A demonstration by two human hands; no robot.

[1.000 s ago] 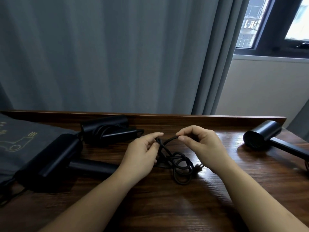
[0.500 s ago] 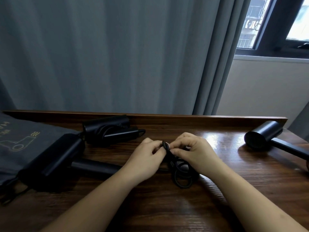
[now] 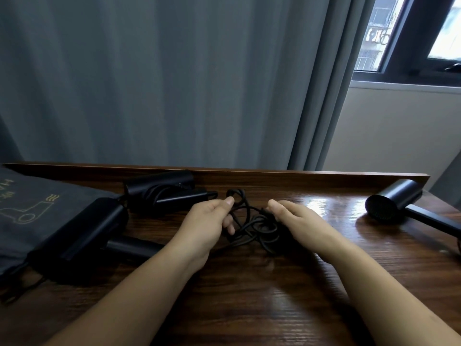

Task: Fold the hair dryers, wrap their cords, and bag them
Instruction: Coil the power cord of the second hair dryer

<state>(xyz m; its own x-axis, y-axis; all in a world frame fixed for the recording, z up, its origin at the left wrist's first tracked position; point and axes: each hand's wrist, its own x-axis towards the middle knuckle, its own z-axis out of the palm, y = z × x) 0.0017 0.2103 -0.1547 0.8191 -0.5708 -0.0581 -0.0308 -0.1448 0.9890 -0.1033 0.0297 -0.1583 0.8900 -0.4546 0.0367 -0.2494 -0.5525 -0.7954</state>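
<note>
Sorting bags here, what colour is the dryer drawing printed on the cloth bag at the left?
Gold outline on the grey bag, head view.

cord (image 3: 254,226): black, loose tangle of loops, bench centre | dryer A (image 3: 82,231): black, unfolded, at 9 o'clock of cord, barrel on grey bag (image 3: 27,211) | dryer B (image 3: 162,191): black, folded, cord wrapped, at 10 o'clock | dryer C (image 3: 394,201): black, unfolded, at 3 o'clock, well apart

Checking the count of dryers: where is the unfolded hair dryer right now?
In the head view, the unfolded hair dryer lies at the table's far right edge, right of the right hand.
</note>
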